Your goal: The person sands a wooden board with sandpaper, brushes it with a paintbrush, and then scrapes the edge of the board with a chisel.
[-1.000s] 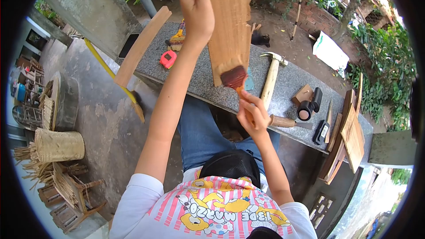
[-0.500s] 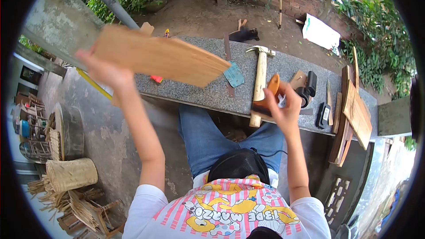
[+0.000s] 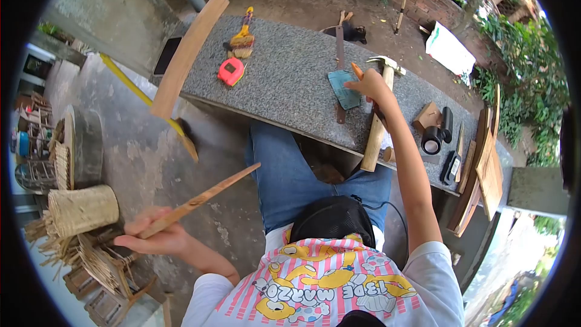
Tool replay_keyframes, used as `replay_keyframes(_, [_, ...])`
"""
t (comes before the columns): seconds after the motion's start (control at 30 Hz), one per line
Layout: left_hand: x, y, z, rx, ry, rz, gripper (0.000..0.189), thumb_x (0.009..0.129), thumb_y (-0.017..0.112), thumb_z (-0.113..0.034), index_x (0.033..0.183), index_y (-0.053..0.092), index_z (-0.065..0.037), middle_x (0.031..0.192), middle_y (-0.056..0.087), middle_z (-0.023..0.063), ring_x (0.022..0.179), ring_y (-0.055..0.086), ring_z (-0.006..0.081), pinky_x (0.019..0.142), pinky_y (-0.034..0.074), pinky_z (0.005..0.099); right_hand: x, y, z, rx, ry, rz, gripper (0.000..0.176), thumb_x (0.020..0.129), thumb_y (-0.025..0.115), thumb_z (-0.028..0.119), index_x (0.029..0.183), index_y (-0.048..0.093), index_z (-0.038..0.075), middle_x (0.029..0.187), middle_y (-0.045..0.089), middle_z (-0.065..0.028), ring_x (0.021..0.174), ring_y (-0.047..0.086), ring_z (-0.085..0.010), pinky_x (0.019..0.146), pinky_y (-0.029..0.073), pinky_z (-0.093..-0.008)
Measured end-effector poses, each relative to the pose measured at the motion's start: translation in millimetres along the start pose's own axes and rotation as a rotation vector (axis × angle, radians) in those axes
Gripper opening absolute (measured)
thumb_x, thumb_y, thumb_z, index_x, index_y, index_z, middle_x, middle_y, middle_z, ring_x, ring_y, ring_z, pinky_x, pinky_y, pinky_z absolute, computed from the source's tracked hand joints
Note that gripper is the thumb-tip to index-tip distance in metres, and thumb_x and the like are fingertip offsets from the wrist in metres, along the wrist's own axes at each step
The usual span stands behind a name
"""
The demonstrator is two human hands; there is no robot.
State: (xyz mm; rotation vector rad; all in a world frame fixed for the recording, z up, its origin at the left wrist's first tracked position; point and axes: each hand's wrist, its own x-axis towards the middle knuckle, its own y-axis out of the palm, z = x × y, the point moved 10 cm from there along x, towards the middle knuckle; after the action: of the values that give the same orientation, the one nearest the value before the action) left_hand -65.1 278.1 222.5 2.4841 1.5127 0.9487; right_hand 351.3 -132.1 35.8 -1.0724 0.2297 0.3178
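My left hand [image 3: 160,230] is closed around a wooden board [image 3: 206,198], held off the bench at lower left and seen nearly edge-on, its far end pointing toward my knees. My right hand [image 3: 374,88] reaches over the granite bench and grips an orange-handled tool [image 3: 357,72], mostly hidden by the fingers. Under that hand lies a hammer [image 3: 373,145] with a pale wooden handle. Just left of it is a worn blue-green sheet [image 3: 344,89], resting over a dark flat metal strip [image 3: 340,48].
A pink tape measure [image 3: 231,71] and a yellow-handled brush [image 3: 243,41] lie on the granite bench [image 3: 284,66]. One plank [image 3: 190,54] crosses its left end. Black tape [image 3: 431,140], a wood block [image 3: 428,115] and stacked boards [image 3: 489,169] sit at right. A dog [image 3: 353,31] lies beyond.
My left hand has swung the board from over the bench down to lower left, turning it edge-on. My right hand has moved forward with the orange-handled tool, over the hammer.
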Motion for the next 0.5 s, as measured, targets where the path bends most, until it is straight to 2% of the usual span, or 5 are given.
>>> replay_keyframes(0.07, [-21,4,-1,0.218,0.089,-0.02,0.058,0.102,0.03,-0.054,0.068,0.05,-0.012,0.053,0.053,0.0081,0.046,0.056,0.02,0.043,0.048,0.0295,11,8,-4,-0.046,0.019,0.036,0.05,0.066,0.085,0.035,0.07,0.062,-0.008,0.057,0.062,-0.0157,0.047,0.063,-0.0245,0.047,0.049,-0.0358])
replay_keyframes(0.17, [-38,9,-4,0.261,0.133,-0.044,0.06,0.103,0.027,-0.052,0.066,0.05,-0.01,0.048,0.053,0.0116,0.04,0.054,0.021,0.038,0.045,0.0289,18,15,-9,-0.017,0.003,0.078,0.047,0.066,0.086,0.031,0.072,0.061,-0.009,0.059,0.062,-0.0155,0.047,0.062,-0.0226,0.046,0.048,-0.0353])
replay_keyframes(0.3, [-35,13,-2,0.243,0.077,-0.076,0.059,0.103,0.026,-0.051,0.067,0.049,-0.011,0.047,0.052,0.0125,0.04,0.054,0.021,0.039,0.045,0.0282,17,21,-22,0.19,0.045,0.125,0.044,0.068,0.085,0.025,0.078,0.058,-0.009,0.063,0.061,-0.0134,0.047,0.061,-0.0206,0.04,0.046,-0.0351])
replay_keyframes(0.37, [-34,31,-3,0.27,0.136,0.025,0.064,0.103,0.014,-0.052,0.07,0.05,-0.01,0.046,0.054,0.0115,0.037,0.053,0.0195,0.034,0.041,0.0259,13,16,-21,0.112,0.052,0.1,0.042,0.068,0.085,0.024,0.074,0.056,-0.006,0.061,0.059,-0.0108,0.046,0.06,-0.0198,0.037,0.045,-0.035])
replay_keyframes(0.5, [-43,60,-6,0.207,0.166,0.169,0.064,0.104,0.015,-0.048,0.072,0.053,-0.007,0.049,0.058,0.013,0.039,0.056,0.0203,0.036,0.045,0.0269,15,17,-30,0.14,0.118,0.1,0.039,0.068,0.084,0.023,0.069,0.056,-0.003,0.06,0.057,-0.0082,0.043,0.055,-0.0164,0.036,0.041,-0.0325])
